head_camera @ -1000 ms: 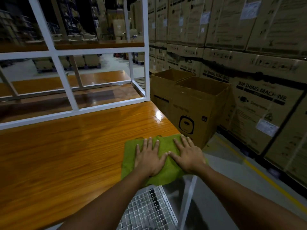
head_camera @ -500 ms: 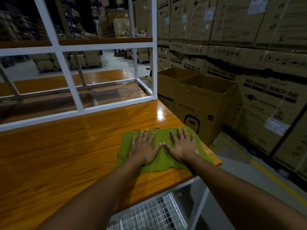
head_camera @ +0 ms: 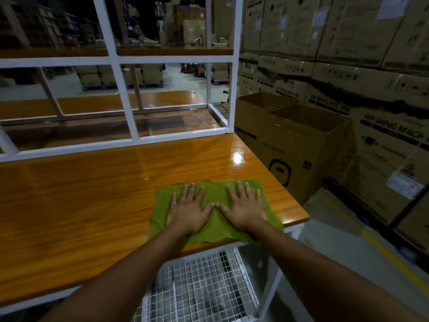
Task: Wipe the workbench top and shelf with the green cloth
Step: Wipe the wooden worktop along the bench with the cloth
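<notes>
The green cloth lies spread flat on the shiny wooden bench top. Both hands are on top of the cloth, side by side. The left hand presses on the left half of the cloth. The right hand presses on the right half. Both hands are flat, palms down, with the fingers straight and a little spread. They hold nothing; they only push down on the cloth. The two thumbs touch at their tips over the middle of the cloth. A strip of cloth shows past the fingertips and on both sides of the hands.

The near edge of the cloth reaches the front edge of the bench top. The right front corner of the bench top is just to the right of the cloth. Behind the cloth stands a white frame that holds up a wooden shelf. Right below the cloth is a wire rack. To the right of the cloth, down on the floor, stand two open brown boxes, with tall stacks of boxes behind them.
</notes>
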`<state>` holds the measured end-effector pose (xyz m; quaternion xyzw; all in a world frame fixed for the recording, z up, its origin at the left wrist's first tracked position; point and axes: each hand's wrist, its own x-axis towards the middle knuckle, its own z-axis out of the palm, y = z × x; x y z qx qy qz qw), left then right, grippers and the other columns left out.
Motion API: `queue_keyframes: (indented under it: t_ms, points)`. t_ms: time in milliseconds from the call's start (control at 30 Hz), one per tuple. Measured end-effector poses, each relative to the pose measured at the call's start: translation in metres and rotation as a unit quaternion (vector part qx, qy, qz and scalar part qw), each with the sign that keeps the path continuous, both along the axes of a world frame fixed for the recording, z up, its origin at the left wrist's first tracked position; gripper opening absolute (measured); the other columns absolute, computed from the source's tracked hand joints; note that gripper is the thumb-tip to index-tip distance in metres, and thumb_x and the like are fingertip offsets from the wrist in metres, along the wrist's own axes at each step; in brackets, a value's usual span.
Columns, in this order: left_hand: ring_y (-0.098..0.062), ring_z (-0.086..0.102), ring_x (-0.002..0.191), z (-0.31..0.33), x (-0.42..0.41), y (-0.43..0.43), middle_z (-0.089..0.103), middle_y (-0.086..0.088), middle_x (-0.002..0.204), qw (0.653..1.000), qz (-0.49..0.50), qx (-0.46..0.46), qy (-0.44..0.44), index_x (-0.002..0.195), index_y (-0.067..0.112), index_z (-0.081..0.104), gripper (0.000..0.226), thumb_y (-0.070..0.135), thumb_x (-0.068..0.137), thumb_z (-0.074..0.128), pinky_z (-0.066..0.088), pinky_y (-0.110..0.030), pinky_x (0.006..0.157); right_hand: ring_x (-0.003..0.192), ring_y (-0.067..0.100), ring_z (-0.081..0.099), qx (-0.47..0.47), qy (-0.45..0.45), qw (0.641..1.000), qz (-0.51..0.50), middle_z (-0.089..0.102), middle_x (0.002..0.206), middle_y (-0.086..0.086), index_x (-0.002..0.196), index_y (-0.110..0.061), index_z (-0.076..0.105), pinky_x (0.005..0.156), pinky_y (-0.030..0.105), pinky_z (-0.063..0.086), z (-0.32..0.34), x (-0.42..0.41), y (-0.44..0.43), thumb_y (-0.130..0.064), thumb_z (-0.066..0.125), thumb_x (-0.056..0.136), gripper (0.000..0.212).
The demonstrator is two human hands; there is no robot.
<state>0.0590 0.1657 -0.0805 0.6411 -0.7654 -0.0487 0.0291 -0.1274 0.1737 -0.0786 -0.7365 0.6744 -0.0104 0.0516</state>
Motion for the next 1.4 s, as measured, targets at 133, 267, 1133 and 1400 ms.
queue_keyframes:
  t_ms: [133,267,1133,1400]
  points:
    - [-0.023,-0.009,0.152,0.002,-0.006,0.032,-0.009,-0.005,0.165,1.0,0.013,-0.006,-0.003,0.158,0.027,0.002,0.078,0.071,0.094,0.011,-0.003,-0.054,0.12,0.158,0.029,-0.011,-0.008,-0.004,1.0,0.017,-0.009,0.171,0.007,0.163,-0.033,-0.002,0.125,0.057,-0.006,0.0,-0.006,0.026,-0.086,-0.007,0.08,0.098]
    - [-0.027,-0.012,0.151,0.005,-0.025,0.061,-0.012,-0.008,0.164,1.0,0.022,-0.007,-0.005,0.158,0.025,-0.002,0.08,0.072,0.093,0.006,-0.003,-0.056,0.119,0.158,0.027,-0.009,-0.02,0.0,0.999,0.03,-0.009,0.171,0.004,0.162,-0.037,-0.004,0.126,0.056,-0.005,-0.002,-0.024,0.045,-0.088,-0.026,0.064,0.113]
    - [-0.021,-0.006,0.152,0.001,-0.062,-0.091,-0.005,0.001,0.166,0.997,-0.075,-0.012,0.026,0.157,0.034,0.008,0.075,0.073,0.093,0.016,-0.002,-0.053,0.12,0.158,0.031,-0.01,0.006,0.004,0.994,-0.113,-0.01,0.171,0.007,0.164,-0.034,0.0,0.122,0.065,-0.006,0.006,-0.051,-0.061,-0.081,0.007,0.091,0.087]
    - [-0.022,-0.001,0.152,0.004,-0.006,-0.092,0.005,-0.004,0.166,0.997,-0.054,-0.038,0.046,0.157,0.028,0.019,0.068,0.063,0.099,0.023,-0.001,-0.053,0.121,0.155,0.035,-0.02,-0.023,0.019,0.997,-0.077,-0.023,0.167,0.01,0.162,-0.034,-0.008,0.112,0.073,-0.017,0.006,-0.002,-0.075,-0.075,0.01,0.098,0.078]
